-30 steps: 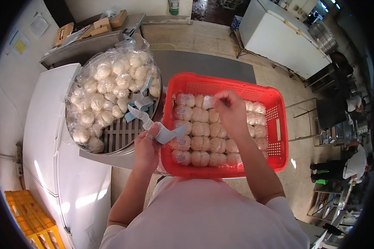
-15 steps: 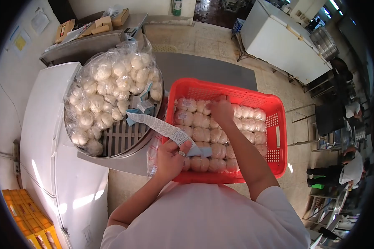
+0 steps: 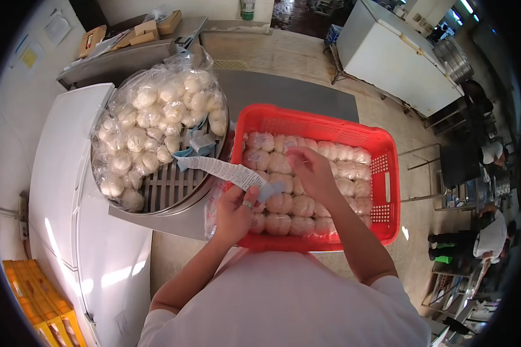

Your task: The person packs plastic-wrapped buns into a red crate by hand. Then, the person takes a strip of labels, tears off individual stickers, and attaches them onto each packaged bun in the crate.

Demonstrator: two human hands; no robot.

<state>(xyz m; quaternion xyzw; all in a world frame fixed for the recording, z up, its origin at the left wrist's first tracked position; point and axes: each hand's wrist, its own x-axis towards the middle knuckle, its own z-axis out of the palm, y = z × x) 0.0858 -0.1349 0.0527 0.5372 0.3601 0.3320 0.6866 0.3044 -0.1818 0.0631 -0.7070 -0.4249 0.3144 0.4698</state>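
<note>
Your left hand [image 3: 234, 217] pinches the strip [image 3: 219, 168], which slants from over the tray [image 3: 159, 192] to over the buns [image 3: 278, 224] in the basket [image 3: 315, 114], its near end left and bodyward of your right hand [image 3: 316, 176], fingers bent, grip unclear.

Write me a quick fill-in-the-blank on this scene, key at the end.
The crate beneath the right hand is colored ____.
The left hand holds a printed strip and wears a ____ on one finger.
The bagged dough balls lie on a slatted tray with a ____ outline.

Missing words: red; ring; round.
</note>
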